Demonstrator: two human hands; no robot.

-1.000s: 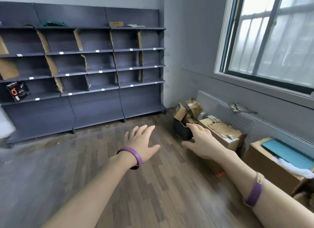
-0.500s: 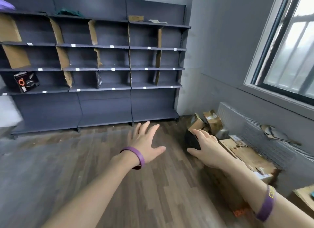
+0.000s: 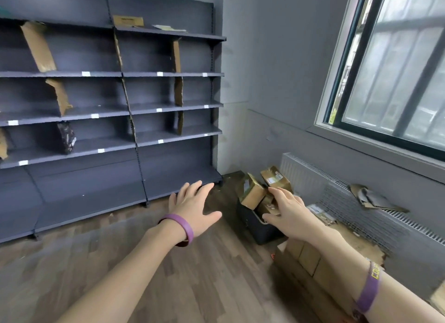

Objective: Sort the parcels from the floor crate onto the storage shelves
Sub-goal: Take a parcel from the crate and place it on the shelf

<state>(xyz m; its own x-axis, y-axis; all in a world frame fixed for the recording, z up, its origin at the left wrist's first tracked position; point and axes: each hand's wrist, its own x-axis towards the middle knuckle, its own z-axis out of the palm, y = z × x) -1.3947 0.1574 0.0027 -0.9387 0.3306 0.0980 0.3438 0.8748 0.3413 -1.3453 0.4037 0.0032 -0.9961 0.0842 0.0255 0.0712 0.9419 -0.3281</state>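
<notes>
Two grips reach forward, both released, fingers straight and spread, nothing in either. The right grip is nearer the work: it hangs over the crate, its fingertips just beside a tilted parcel. Whether they touch it I cannot tell. That parcel lies ahead of the fingertips and slightly left, leaning at the crate's left rim with its long axis running up and away from the grip. A second parcel sticks up beyond the fingertips, and small parcels lie under the palm, partly hidden. The crate looks heaped past its rim.

The left grip hovers over the floor, left of the crate and apart from it. To help lift it would have to swing right. I judge the right grip is placed to take the tilted parcel first, closing across its short sides.

Beneath the right forearm sits a big carton, close against the crate's near side.

Farther out, ahead and left of both grips, stand the shelves — bays split by cardboard dividers, one dark packet on a low shelf, a flat cardboard piece on top. A radiator runs along the wall to the right.
</notes>
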